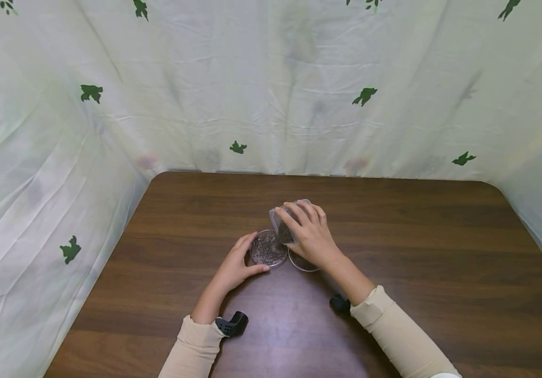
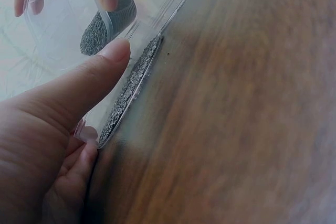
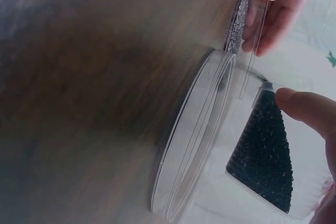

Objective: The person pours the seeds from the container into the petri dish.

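My left hand point(image 1: 241, 261) holds a shallow round clear dish point(image 1: 268, 249) on the brown table point(image 1: 417, 252), thumb on the near rim and fingers on the far rim. A thin layer of dark seeds covers the dish point(image 2: 131, 85). My right hand point(image 1: 312, 232) grips a small clear container point(image 1: 286, 220), tilted with its mouth down over that dish. Dark seeds point(image 3: 262, 153) are heaped in its lower corner. A second, empty clear dish point(image 1: 303, 262) lies flat just right of the first, partly under my right hand, and its rim point(image 3: 191, 145) fills the right wrist view.
Pale cloth with green leaf prints point(image 1: 365, 95) walls the table at the back and both sides. Black wrist camera mounts point(image 1: 233, 324) sit near the front edge. Bare wood lies to the left, right and behind the dishes.
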A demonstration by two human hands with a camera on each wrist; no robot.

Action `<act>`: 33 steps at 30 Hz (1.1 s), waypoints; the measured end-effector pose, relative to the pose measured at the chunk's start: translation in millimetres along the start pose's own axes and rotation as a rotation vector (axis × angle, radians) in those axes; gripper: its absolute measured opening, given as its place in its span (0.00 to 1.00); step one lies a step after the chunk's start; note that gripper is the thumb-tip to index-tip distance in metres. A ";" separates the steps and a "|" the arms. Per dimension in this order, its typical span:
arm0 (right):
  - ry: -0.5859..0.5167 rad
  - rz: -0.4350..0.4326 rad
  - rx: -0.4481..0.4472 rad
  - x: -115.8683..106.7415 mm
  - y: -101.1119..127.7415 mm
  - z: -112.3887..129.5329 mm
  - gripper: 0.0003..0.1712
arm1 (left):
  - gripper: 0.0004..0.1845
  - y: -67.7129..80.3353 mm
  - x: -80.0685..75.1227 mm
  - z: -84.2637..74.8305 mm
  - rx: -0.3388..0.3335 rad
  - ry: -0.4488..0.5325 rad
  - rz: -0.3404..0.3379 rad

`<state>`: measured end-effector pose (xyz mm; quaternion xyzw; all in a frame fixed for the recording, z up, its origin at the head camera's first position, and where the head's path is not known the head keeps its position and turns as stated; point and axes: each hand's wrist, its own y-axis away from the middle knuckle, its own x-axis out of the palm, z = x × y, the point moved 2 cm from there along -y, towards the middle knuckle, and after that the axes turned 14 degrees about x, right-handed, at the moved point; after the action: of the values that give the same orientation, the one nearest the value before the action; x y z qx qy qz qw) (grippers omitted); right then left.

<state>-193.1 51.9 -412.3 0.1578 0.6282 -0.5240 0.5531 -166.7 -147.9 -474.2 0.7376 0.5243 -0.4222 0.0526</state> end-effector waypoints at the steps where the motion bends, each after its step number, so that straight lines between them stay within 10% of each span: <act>1: 0.000 -0.002 0.000 0.1 0.0 0.0 0.56 | 0.47 0.1 0.0 -0.3 0.004 0.003 -0.007; 33: -0.135 -0.020 0.161 0.3 2.4 -8.4 0.59 | 0.47 2.1 0.4 1.0 -0.032 0.020 0.015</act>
<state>-195.8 59.8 -415.1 0.1598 0.5471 -0.5876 0.5744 -165.6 -149.1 -475.8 0.7446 0.5262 -0.4060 0.0625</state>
